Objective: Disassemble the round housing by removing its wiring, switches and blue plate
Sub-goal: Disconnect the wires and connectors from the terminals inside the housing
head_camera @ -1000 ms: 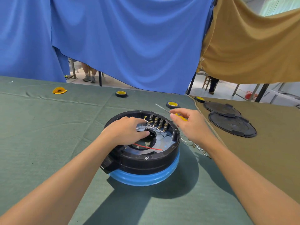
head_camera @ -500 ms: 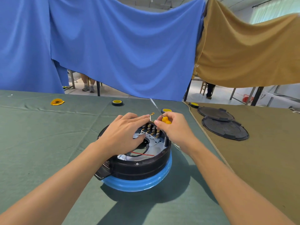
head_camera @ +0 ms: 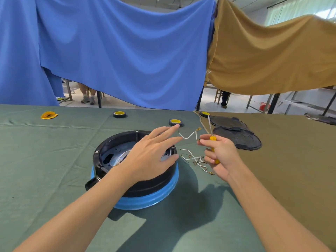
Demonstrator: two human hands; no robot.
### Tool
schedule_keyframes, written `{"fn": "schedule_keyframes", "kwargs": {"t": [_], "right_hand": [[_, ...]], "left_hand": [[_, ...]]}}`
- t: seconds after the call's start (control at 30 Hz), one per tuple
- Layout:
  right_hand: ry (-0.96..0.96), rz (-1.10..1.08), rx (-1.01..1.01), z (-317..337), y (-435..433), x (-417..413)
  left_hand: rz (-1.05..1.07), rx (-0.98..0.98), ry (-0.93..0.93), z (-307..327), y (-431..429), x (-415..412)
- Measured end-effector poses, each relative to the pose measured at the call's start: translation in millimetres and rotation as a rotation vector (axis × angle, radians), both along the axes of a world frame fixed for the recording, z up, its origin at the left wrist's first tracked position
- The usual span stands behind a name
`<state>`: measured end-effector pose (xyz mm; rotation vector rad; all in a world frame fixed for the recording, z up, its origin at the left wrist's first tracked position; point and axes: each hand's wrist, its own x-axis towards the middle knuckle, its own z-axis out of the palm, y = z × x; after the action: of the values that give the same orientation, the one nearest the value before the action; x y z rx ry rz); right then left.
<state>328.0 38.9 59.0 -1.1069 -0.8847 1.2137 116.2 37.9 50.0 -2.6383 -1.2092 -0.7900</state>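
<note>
The round housing point(head_camera: 116, 142) sits mid-surface point(head_camera: 45, 160), its black shell on the blue plate point(head_camera: 149, 200), which we judge not yet removed. One white wire point(head_camera: 123, 155) shows inside, so the wiring is only partly out; we cannot make out any switches. Freed wires point(head_camera: 192, 158) lie just beside it. Our left hand point(head_camera: 149, 157) hovers over the rim, fingers spread, holding nothing. Our right hand point(head_camera: 221, 155) grips a screwdriver point(head_camera: 212, 139), with a short wire point(head_camera: 189, 136) apparently at its fingertips.

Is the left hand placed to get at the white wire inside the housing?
Likely yes. The left hand is open and empty over the housing, whose top is uncovered; the wire lies in the open just beside that wrist, nothing over it.
</note>
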Motion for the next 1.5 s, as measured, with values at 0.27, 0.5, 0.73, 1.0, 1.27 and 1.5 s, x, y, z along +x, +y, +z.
{"fn": "schedule_keyframes", "kwargs": {"t": [0.27, 0.5, 0.73, 1.0, 1.27, 1.5], "right_hand": [[-0.325, -0.208, -0.214, -51, -4, 30], [-1.111, -0.270, -0.161, -54, -2, 22], [-0.977, -0.144, 0.112, -14, -15, -1], [-1.344, 0.050, 0.289, 21, -25, -34], [-1.562, 0.095, 0.277, 27, -11, -49], [-1.752, 0.162, 0.246, 38, 3, -67]], "left_hand": [[0.105, -0.284, 0.086, 1, -5, 0], [0.098, -0.413, 0.136, -2, -9, -12], [0.190, -0.369, 0.182, 2, -21, -42], [0.203, -0.322, 0.216, -6, -29, -52], [0.218, -0.471, 0.273, -10, -13, -50], [0.218, -0.503, 0.273, -10, -8, -49]]}}
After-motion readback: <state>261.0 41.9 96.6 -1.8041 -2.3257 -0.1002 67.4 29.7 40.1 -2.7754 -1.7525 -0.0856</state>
